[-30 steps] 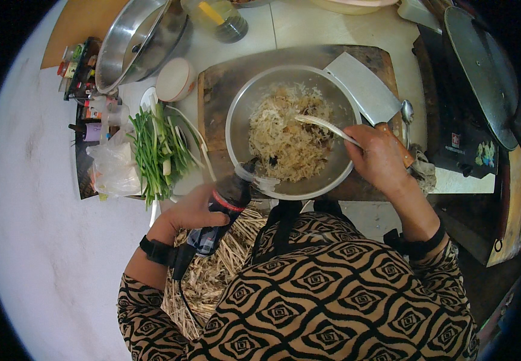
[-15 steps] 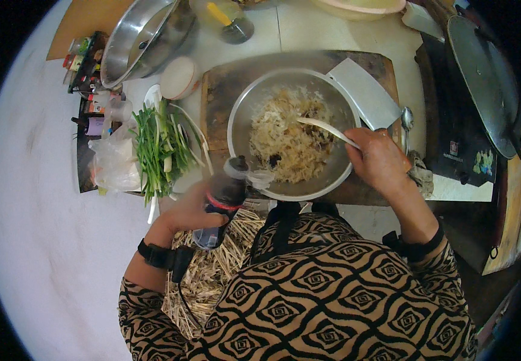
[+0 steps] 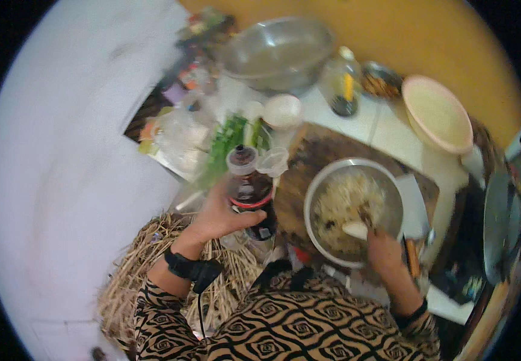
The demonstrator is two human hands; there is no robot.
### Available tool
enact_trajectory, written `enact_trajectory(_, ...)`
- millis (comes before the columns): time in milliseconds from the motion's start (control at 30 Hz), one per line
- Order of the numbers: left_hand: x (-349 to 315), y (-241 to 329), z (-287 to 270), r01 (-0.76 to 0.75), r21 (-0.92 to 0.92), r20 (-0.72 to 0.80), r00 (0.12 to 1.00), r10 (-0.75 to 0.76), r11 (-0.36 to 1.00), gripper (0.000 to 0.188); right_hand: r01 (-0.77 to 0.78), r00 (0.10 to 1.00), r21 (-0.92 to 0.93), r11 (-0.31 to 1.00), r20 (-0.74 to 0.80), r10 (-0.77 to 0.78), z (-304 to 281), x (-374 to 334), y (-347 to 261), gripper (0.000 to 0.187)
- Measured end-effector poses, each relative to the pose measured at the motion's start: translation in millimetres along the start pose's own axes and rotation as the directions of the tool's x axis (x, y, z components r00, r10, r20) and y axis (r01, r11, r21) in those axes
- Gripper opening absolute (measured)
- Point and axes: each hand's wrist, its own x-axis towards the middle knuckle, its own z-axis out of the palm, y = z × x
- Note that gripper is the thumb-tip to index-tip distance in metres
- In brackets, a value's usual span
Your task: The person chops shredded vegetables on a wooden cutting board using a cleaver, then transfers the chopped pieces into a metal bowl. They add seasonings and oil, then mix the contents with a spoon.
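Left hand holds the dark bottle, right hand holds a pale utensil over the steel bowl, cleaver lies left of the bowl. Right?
Not quite: the head view shows the cleaver right of the steel bowl. Left hand holding the dark bottle, right hand holding the pale utensil over the bowl: correct.

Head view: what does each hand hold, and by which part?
The left hand holds a dark, red-banded, cylindrical plastic bottle around its body. The right hand holds a white, spoon-like utensil by one end; blur hides the exact grip.
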Motion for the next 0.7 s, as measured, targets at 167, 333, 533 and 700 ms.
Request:
enact_trajectory(167, 14, -11, -70, -0.21, -0.245, -0.359, 0.926, 0.112, 0.947, 0.077, -0.025, 0.998, 0.0, 1.0, 0.057, 0.025, 1, 12, -15, 0.02)
enact_trajectory(333, 59, -50, -197, -0.213, -0.13, -0.561, 0.821, 0.105, 0.968, 0.056, -0.082, 0.995, 0.05, 0.995, 0.062, 0.079, -3, 20, -13, 0.019)
enact_trajectory(533, 117, -113, -312, -0.268, 0.044, -0.59, 0.77, 0.241, 0.963, 0.055, -0.324, 0.946, 0.081, 0.943, 0.053, 0.32, -45, 56, -74, 0.041)
enact_trajectory(700, 149, -112, -309, -0.252, 0.006, -0.496, 0.84, 0.222, 0.968, 0.065, 0.24, 0.819, 0.323, 0.916, -0.573, -0.012, -151, 155, -208, 0.064)
